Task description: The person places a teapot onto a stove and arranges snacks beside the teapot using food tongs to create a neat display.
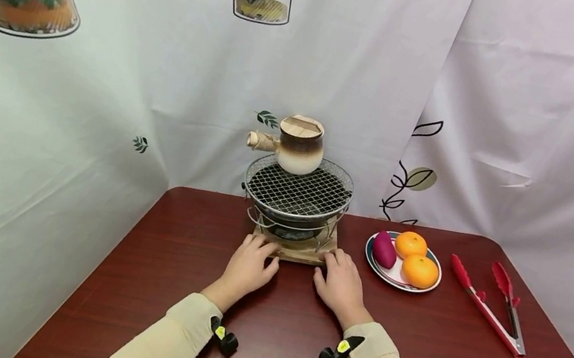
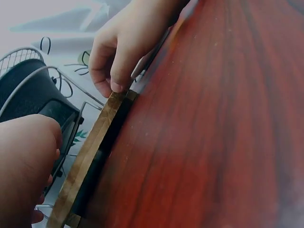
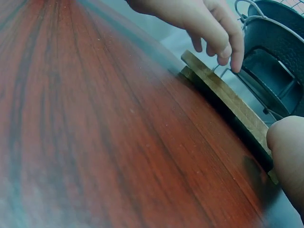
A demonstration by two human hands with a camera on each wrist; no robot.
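A round charcoal grill (image 1: 299, 191) with a wire mesh top stands on a wooden board (image 1: 298, 260) at the table's back edge. On the mesh sits a brown-and-cream clay pot (image 1: 299, 155) with a wooden lid and a side handle. My left hand (image 1: 247, 265) is at the board's front left corner; in the right wrist view its loosely bent fingers (image 3: 235, 57) reach over the board. At the front right corner is my right hand (image 1: 343, 284), its thumb (image 2: 122, 71) at the board's end in the left wrist view.
To the right, a plate (image 1: 397, 283) bears two oranges (image 1: 419, 271) and a purple oval fruit or vegetable (image 1: 385, 249). Red-handled tongs (image 1: 495, 321) lie spread farther right on the dark red table (image 1: 281, 344). A white curtain (image 1: 103, 108) hangs behind and beside the table.
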